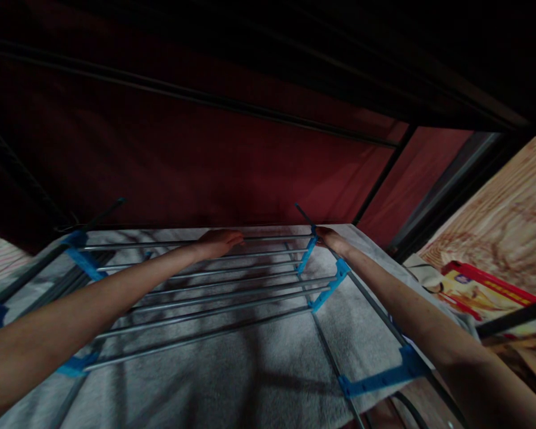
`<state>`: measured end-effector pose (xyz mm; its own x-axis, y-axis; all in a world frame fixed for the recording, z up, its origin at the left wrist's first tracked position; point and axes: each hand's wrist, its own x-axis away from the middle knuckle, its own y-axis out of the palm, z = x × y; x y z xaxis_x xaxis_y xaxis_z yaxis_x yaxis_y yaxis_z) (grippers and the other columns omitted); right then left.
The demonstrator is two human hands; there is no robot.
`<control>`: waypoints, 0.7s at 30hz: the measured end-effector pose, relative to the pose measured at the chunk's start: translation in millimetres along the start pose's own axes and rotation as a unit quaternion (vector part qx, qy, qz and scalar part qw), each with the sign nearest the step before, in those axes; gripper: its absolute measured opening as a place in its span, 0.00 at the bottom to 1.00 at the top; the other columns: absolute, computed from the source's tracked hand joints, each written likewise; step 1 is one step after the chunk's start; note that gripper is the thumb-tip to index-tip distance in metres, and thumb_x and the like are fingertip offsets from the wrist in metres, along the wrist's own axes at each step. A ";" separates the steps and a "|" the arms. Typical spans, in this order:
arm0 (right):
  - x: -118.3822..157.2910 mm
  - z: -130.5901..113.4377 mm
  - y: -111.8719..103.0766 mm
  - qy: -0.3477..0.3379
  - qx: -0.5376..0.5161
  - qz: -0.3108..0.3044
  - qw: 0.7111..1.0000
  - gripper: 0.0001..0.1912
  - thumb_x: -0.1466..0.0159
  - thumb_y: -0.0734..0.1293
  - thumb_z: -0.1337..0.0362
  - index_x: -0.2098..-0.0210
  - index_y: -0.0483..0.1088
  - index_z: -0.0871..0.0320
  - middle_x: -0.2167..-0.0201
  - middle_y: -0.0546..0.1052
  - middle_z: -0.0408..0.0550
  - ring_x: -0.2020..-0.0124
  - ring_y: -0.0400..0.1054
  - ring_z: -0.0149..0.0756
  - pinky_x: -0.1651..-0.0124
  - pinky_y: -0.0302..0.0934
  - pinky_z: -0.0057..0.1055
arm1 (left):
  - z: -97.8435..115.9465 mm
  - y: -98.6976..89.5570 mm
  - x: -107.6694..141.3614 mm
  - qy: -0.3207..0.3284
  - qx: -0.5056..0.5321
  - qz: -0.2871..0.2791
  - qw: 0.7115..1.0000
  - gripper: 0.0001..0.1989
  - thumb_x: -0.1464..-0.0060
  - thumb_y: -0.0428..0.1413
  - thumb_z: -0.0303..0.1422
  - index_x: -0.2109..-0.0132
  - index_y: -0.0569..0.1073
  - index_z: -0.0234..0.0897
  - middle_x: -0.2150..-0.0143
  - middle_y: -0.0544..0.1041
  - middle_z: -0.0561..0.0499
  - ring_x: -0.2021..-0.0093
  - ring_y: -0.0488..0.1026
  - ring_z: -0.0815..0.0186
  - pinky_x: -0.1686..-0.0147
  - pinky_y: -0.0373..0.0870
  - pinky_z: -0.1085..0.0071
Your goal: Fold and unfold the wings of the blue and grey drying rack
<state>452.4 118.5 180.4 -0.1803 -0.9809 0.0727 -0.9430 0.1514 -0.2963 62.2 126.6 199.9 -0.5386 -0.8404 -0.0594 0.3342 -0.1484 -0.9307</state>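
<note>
A rack of grey metal tubes (214, 310) with blue plastic brackets (324, 293) lies on a grey cloth. Over its farthest long tube is my left hand (221, 243), with the fingers bent and close together at that tube; what they grip is too small to make out. My right hand (329, 238) is at the far right corner, its fingers closed around the joint where the long tube meets a blue bracket (310, 247). A short tube end sticks up beyond that corner.
Dark red fabric (232, 167) on a black frame rises behind the rack. More loose tubes lie on the grey cloth (259, 381) at the left. A red and yellow box (477, 292) stands at the right near a wood-patterned surface (504, 202).
</note>
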 end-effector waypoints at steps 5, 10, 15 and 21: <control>1.8 0.7 0.5 -0.001 0.004 0.003 1.000 0.09 0.35 0.65 0.60 0.58 0.72 0.57 0.61 0.78 0.50 0.61 0.73 0.35 0.49 0.72 0.35 | 8.1 -6.7 3.0 -0.005 0.018 -0.020 1.000 0.25 0.31 0.40 0.43 0.50 0.79 0.38 0.48 0.81 0.48 0.50 0.75 0.62 0.52 0.64 0.71; 1.3 0.6 1.8 0.001 0.008 0.009 1.000 0.09 0.35 0.64 0.61 0.58 0.72 0.58 0.60 0.78 0.51 0.62 0.73 0.35 0.49 0.72 0.36 | 8.6 -8.2 1.0 0.001 0.038 -0.032 0.999 0.25 0.31 0.40 0.41 0.52 0.80 0.35 0.51 0.81 0.48 0.52 0.74 0.63 0.53 0.64 0.72; 0.5 -0.1 2.8 0.003 0.020 0.013 1.000 0.09 0.34 0.63 0.62 0.58 0.73 0.57 0.61 0.79 0.51 0.63 0.73 0.35 0.50 0.73 0.36 | 6.4 -9.1 -0.9 0.013 0.049 -0.042 0.998 0.25 0.32 0.39 0.40 0.54 0.79 0.34 0.52 0.81 0.48 0.54 0.72 0.65 0.54 0.64 0.73; 2.2 -1.4 2.5 -0.006 0.033 0.008 0.999 0.09 0.33 0.62 0.63 0.58 0.73 0.58 0.59 0.79 0.51 0.62 0.73 0.34 0.51 0.73 0.32 | 5.9 -11.2 -5.5 0.028 0.074 -0.075 0.994 0.24 0.33 0.40 0.40 0.57 0.78 0.33 0.64 0.77 0.52 0.65 0.67 0.68 0.65 0.61 0.75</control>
<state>449.2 116.8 181.2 -0.1917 -0.9799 0.0555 -0.9194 0.1595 -0.3595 66.0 129.9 212.8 -0.6309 -0.7741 0.0520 0.3549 -0.3475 -0.8679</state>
